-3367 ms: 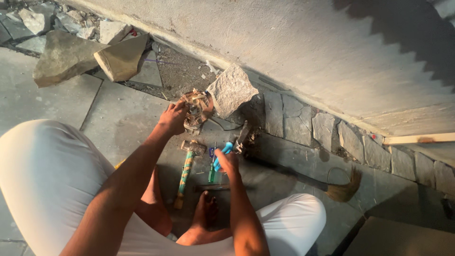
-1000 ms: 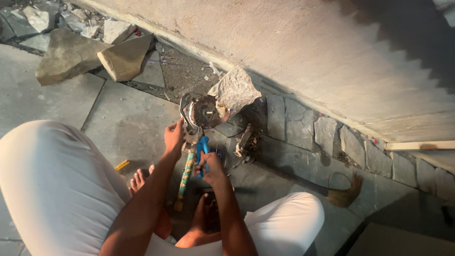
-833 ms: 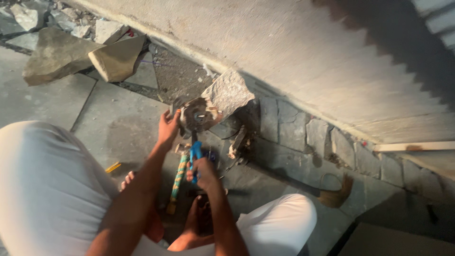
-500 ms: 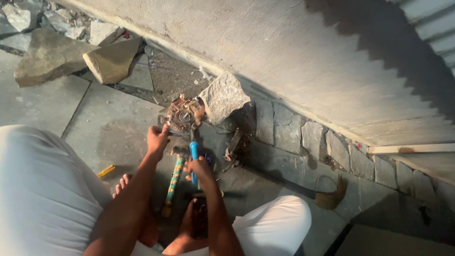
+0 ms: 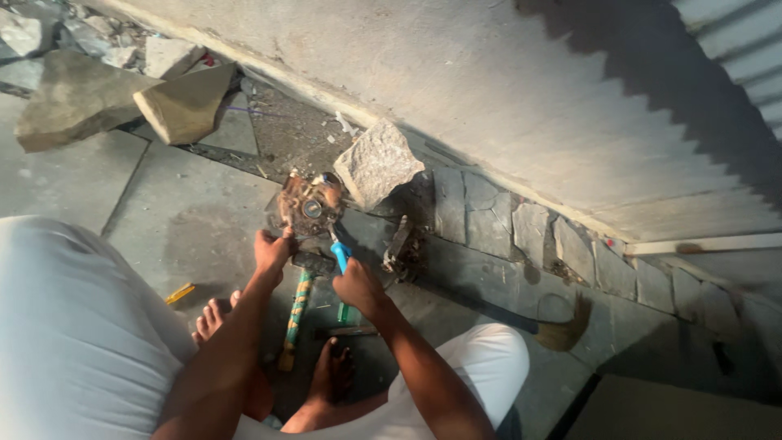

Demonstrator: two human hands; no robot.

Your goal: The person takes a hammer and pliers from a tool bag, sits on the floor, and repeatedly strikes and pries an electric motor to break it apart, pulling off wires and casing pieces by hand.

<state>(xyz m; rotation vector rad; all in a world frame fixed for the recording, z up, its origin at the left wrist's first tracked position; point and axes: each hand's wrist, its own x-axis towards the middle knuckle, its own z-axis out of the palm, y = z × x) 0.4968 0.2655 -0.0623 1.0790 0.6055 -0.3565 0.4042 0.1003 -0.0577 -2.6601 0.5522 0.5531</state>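
Left hand [image 5: 273, 248] gripping rusty round part [image 5: 309, 205] beside grey rock [image 5: 378, 163], right hand [image 5: 357, 285] closed on blue-handled tool [image 5: 340, 259], open stone floor [image 5: 187, 220] leftward, part shifted left since earlier.

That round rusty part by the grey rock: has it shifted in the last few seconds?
Cannot tell: the rusty round part lies beside the grey rock as before; only the camera clearly moved.

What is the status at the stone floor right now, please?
Left hand grips the rusty round metal part. Right hand holds a blue-handled tool, tip at the part. Hammer lies between the hands; rock close beside the part.
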